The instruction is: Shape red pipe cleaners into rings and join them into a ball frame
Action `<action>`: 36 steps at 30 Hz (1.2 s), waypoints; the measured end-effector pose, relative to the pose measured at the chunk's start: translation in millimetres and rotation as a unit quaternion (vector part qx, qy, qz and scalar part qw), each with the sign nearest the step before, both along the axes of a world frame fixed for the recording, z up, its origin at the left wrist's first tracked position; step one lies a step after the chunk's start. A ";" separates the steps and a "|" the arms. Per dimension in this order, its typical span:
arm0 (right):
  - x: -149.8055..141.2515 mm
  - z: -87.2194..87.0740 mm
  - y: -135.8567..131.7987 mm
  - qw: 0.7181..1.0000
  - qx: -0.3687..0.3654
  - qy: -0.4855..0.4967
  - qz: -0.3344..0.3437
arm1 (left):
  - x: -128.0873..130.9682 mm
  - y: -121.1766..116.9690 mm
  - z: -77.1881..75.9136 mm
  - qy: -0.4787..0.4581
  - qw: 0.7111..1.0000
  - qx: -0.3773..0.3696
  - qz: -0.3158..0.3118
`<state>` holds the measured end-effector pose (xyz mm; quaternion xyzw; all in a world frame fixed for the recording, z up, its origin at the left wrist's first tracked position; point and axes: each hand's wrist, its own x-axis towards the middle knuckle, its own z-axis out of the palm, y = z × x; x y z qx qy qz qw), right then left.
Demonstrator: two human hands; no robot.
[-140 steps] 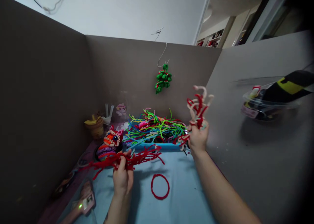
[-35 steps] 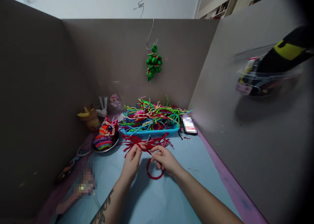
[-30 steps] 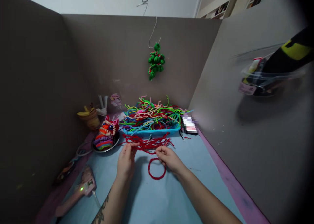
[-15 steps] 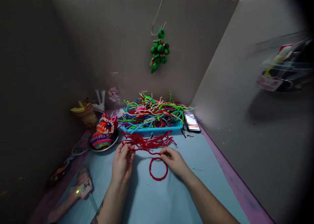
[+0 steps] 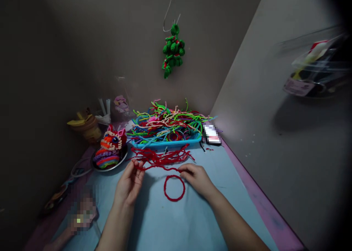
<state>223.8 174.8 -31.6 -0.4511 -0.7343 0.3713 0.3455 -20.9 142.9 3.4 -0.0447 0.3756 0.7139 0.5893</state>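
A single red pipe cleaner [image 5: 159, 166] stretches, slightly wavy, between my two hands above the mat. Its left end is pinched in the fingertips of my left hand [image 5: 128, 187], which is turned partly palm up. My right hand [image 5: 198, 178] grips the other end between thumb and forefinger, seen from the back. Just below the strand lies a ring of red pipe cleaner [image 5: 174, 199], flat on the blue mat [image 5: 170, 229]. A loose bundle of red pipe cleaners [image 5: 165, 156] lies right behind my hands.
Behind the bundle stands a blue tray [image 5: 170, 143] heaped with multicoloured pipe cleaners. A pipe-cleaner animal [image 5: 110, 148] sits in a metal dish at left, near a blurred pink glue gun [image 5: 85, 214]. A phone [image 5: 212, 134] lies at right. Grey partitions [image 5: 132, 53] enclose the table.
The view has shifted slightly, so most things sit a little further left. My left hand has moved away from my right, and the red pipe cleaner is drawn out longer between them.
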 end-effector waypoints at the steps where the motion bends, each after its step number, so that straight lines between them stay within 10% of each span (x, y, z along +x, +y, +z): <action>1: 0.6 -0.1 0.5 1.000 0.009 -0.004 -0.003 | -0.7 0.4 0.3 -0.006 1.000 0.002 -0.004; 14: 4.6 -7.0 6.5 0.991 0.064 -0.106 -0.059 | -0.8 -3.5 -8.1 0.112 0.991 0.076 -0.007; 23: -6.9 3.2 -7.7 0.929 0.132 -0.347 -0.012 | 4.1 -9.2 -7.7 0.286 0.948 0.095 0.107; 30: -8.3 -1.6 -5.6 0.978 0.115 -0.172 -0.026 | -3.5 -1.9 -4.8 0.183 0.980 0.033 0.072; 36: -23.1 0.7 -13.7 0.998 -0.042 0.049 -0.003 | 8.8 0.0 -6.7 0.087 0.993 0.072 0.025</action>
